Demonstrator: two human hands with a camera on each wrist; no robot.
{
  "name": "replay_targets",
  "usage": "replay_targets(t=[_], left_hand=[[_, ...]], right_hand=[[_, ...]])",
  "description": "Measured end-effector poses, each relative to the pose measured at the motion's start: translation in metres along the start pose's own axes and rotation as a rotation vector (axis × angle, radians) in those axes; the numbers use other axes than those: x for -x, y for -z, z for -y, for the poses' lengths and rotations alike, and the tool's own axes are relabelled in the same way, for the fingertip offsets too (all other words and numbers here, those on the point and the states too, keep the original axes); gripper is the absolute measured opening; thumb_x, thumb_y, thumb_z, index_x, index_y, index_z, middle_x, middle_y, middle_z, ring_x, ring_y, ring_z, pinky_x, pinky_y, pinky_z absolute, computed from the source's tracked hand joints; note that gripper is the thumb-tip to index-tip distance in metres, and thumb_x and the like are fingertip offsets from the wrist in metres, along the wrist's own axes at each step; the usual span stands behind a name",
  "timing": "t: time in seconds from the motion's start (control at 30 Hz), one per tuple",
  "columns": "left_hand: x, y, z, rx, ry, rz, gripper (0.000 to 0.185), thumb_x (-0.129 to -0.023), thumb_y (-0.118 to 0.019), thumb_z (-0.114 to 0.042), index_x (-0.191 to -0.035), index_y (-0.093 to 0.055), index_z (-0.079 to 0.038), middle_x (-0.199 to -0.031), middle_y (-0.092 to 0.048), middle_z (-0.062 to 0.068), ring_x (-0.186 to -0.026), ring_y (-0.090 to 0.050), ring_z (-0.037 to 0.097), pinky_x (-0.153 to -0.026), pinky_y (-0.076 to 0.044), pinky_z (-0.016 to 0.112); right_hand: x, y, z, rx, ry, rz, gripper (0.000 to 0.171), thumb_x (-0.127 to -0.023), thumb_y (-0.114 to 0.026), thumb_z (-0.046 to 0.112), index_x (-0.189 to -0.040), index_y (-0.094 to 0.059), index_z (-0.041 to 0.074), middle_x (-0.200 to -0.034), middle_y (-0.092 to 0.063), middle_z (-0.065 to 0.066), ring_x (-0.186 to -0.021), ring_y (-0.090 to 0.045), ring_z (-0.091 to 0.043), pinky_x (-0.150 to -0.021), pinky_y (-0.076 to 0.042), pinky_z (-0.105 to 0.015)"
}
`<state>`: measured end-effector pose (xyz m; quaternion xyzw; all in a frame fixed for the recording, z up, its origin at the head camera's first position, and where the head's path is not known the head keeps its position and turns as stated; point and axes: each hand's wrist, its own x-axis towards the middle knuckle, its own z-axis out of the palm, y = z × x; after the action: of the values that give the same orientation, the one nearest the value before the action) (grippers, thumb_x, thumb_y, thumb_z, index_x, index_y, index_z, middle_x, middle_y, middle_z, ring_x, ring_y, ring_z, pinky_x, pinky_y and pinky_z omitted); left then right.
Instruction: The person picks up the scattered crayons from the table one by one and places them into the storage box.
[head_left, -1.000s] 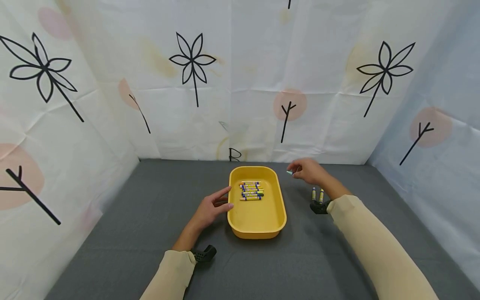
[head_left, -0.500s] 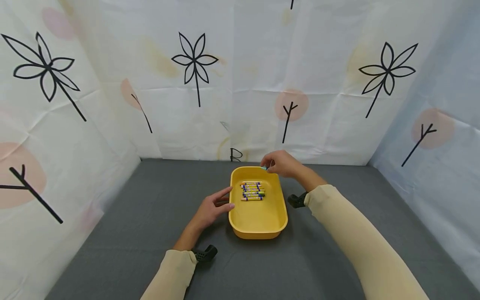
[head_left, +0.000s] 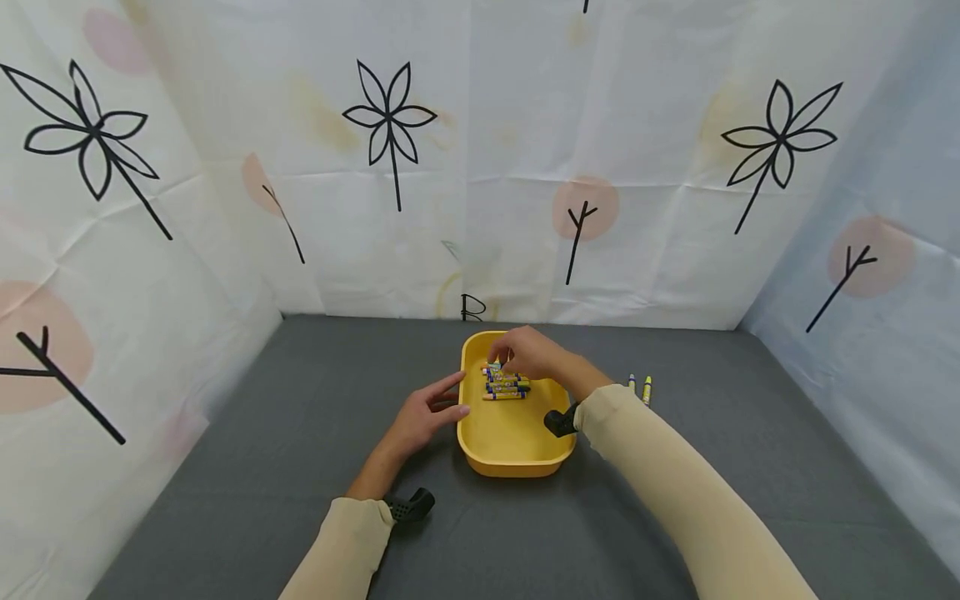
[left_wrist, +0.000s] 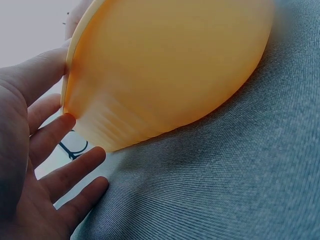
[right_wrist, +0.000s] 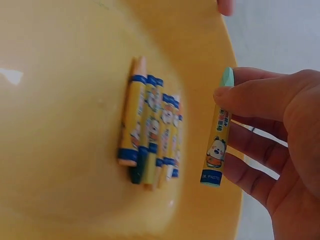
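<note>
A yellow plastic tray (head_left: 517, 437) stands on the grey cloth in the head view. My right hand (head_left: 534, 354) is over its far part and pinches a mint-green oil pastel (right_wrist: 217, 135) between thumb and fingers, its coloured tip up at the thumb in the right wrist view. Below lies a row of several oil pastels (right_wrist: 132, 120) in yellow and blue wrappers, side by side in the tray. My left hand (head_left: 416, 421) is at the tray's left side, fingers spread and fairly straight, with fingertips at the rim and outer wall, as the left wrist view shows (left_wrist: 50, 130).
To the right of the tray, two more oil pastels (head_left: 647, 389) lie on the grey cloth (head_left: 337, 375), partly behind the right sleeve (head_left: 660, 483). White fabric walls (head_left: 510, 267) with plant drawings close off the back and both sides.
My right hand has carried the mint-green oil pastel leftward from beside the tray, over its far right rim and down to the row. The left hand has stayed at the tray's side.
</note>
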<state>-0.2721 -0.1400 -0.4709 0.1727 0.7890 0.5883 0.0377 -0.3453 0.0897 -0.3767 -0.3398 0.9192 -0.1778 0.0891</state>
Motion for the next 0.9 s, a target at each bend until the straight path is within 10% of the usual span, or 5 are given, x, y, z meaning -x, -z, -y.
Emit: replay_targets(t=[0.5, 0.9], left_hand=[[0.003, 0.002, -0.003, 0.003, -0.008, 0.014, 0.061, -0.091, -0.07, -0.024, -0.147, -0.046, -0.016, -0.142, -0.05, 0.01, -0.122, -0.054, 0.032, -0.101, -0.043, 0.05], [0.003, 0.002, -0.003, -0.008, -0.006, 0.005, 0.062, -0.09, -0.071, -0.026, -0.147, -0.047, -0.017, -0.141, -0.052, 0.01, -0.121, -0.055, 0.032, -0.1, -0.043, 0.051]], right_hand=[[-0.011, -0.031, 0.005, 0.011, 0.067, 0.176, 0.018, -0.08, -0.078, 0.001, -0.095, -0.073, 0.011, -0.085, -0.064, 0.004, -0.079, -0.056, -0.013, -0.076, -0.05, -0.026], [-0.011, -0.039, 0.003, 0.04, 0.066, 0.153, 0.018, -0.08, -0.078, -0.001, -0.094, -0.072, 0.009, -0.085, -0.064, 0.002, -0.079, -0.055, -0.013, -0.077, -0.049, -0.027]])
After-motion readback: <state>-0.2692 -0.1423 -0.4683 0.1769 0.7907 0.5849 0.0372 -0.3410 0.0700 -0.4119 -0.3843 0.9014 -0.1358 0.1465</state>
